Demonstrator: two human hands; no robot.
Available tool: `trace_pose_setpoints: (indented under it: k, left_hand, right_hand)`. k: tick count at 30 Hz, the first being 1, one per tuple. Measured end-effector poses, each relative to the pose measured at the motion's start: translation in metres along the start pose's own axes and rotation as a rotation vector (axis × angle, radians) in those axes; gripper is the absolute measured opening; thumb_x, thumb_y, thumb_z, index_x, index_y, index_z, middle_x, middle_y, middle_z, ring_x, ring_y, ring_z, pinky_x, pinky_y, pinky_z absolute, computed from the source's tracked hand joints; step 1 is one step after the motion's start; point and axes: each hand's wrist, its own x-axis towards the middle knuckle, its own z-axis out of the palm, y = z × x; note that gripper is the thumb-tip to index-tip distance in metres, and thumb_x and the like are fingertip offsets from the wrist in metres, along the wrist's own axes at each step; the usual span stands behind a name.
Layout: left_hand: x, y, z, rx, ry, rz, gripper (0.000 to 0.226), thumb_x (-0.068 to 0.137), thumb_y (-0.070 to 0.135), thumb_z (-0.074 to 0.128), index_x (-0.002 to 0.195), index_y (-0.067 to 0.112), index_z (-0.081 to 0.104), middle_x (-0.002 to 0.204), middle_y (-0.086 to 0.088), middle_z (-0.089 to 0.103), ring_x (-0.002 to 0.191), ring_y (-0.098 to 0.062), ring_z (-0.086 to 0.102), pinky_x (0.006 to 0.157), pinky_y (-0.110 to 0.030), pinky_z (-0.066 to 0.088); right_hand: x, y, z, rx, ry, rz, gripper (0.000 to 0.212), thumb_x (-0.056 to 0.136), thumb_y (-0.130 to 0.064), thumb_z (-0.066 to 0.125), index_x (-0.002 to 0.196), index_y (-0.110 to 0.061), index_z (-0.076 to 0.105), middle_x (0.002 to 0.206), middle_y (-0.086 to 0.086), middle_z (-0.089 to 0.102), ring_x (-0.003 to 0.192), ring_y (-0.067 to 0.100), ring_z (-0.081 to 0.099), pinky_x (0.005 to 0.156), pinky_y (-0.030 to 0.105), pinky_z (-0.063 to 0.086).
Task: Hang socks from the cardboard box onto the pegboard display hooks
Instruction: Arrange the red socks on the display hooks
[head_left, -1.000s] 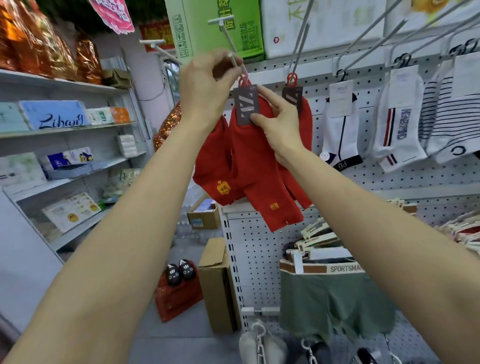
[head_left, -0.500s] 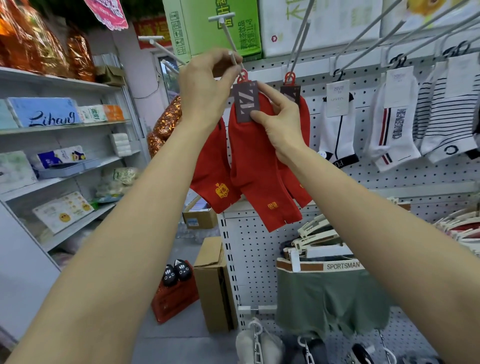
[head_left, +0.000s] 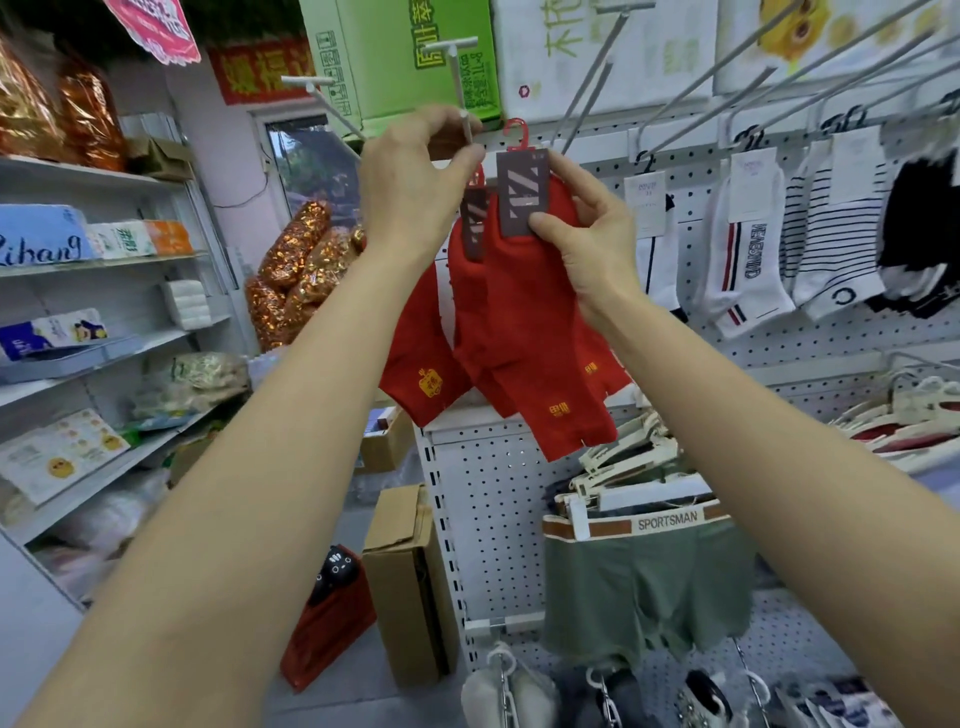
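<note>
My left hand (head_left: 410, 176) is raised and pinches the tip of a white display hook (head_left: 461, 88) that sticks out from the pegboard (head_left: 498, 493). A red sock pair with a dark tag (head_left: 475, 223) hangs just below that hand. My right hand (head_left: 587, 249) pinches the dark tag of a second red sock pair (head_left: 524, 322). Its red plastic hanger hook (head_left: 517, 132) stands free in the air, just right of the white hook's tip. A third red sock (head_left: 415, 364) hangs behind at the left. A cardboard box (head_left: 410, 571) stands on the floor below.
White and striped socks (head_left: 748, 249) hang on hooks to the right, with long bare hooks (head_left: 675, 114) above them. Green underwear (head_left: 644, 577) on hangers is lower on the pegboard. Shelves with packaged goods (head_left: 78, 338) line the left side.
My right hand now holds its tagged red pair further right and lower, its red hanger free beside the hook's tip. My left hand keeps its pinch on the hook.
</note>
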Motion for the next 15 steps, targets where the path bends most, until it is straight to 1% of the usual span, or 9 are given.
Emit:
trace_pose_setpoints:
  k: [3,5,8,10,12,13,15]
  left_hand:
    - [0.000,0.003,0.000,0.040,0.021,0.032,0.022,0.080,0.029,0.069,0.101,0.023,0.076,0.092,0.011,0.075,0.086,-0.002,0.069,0.084,-0.029,0.056]
    - [-0.002,0.007,0.002,0.078,0.061,0.104,0.023,0.082,0.032,0.068,0.102,0.024,0.075,0.094,0.011,0.075,0.087,-0.006,0.069,0.081,-0.031,0.056]
    - [-0.006,0.022,0.010,0.226,0.181,0.279,0.023,0.084,0.032,0.066,0.105,0.024,0.073,0.101,0.009,0.074,0.092,-0.013,0.070,0.077,-0.031,0.055]
    - [-0.008,0.036,0.018,0.297,0.234,0.426,0.020,0.083,0.028,0.067,0.102,0.021,0.074,0.099,0.005,0.075,0.091,-0.018,0.071,0.072,-0.032,0.056]
    - [-0.007,0.051,0.027,0.335,0.183,0.500,0.022,0.084,0.025,0.066,0.105,0.019,0.074,0.101,0.001,0.075,0.092,-0.022,0.071,0.069,-0.036,0.057]
    - [-0.005,0.057,0.031,0.348,0.125,0.477,0.026,0.087,0.025,0.064,0.110,0.017,0.073,0.106,-0.001,0.074,0.094,-0.025,0.070,0.072,-0.038,0.057]
    - [0.000,0.064,0.042,0.361,-0.002,0.341,0.035,0.092,0.027,0.062,0.125,0.015,0.066,0.118,-0.005,0.071,0.105,-0.027,0.067,0.084,-0.042,0.054]
  right_hand:
    - [-0.009,0.000,-0.009,-0.007,0.027,0.003,0.063,0.076,0.015,0.061,0.135,-0.006,0.057,0.129,0.013,0.065,0.120,0.024,0.063,0.105,0.042,0.049]
    - [-0.014,0.000,-0.019,-0.017,0.040,0.007,0.062,0.078,0.016,0.061,0.134,-0.009,0.058,0.128,0.013,0.066,0.118,0.023,0.064,0.103,0.042,0.050]
    - [-0.021,-0.002,-0.035,-0.054,0.054,0.007,0.060,0.081,0.018,0.059,0.135,-0.008,0.057,0.126,0.010,0.067,0.115,0.020,0.066,0.100,0.037,0.053]
    - [-0.022,-0.004,-0.048,-0.067,0.076,0.006,0.060,0.082,0.017,0.059,0.137,-0.008,0.056,0.124,0.007,0.068,0.113,0.017,0.067,0.098,0.034,0.054]
    - [-0.019,-0.004,-0.061,-0.069,0.086,0.011,0.060,0.083,0.015,0.060,0.137,-0.011,0.057,0.124,0.007,0.068,0.113,0.017,0.067,0.099,0.037,0.054]
    - [-0.017,-0.004,-0.066,-0.074,0.086,0.012,0.060,0.082,0.015,0.061,0.137,-0.011,0.057,0.125,0.008,0.068,0.113,0.018,0.066,0.099,0.038,0.053]
    - [-0.012,-0.005,-0.075,-0.084,0.083,0.016,0.060,0.083,0.015,0.061,0.137,-0.011,0.057,0.126,0.008,0.067,0.114,0.018,0.066,0.100,0.040,0.053]
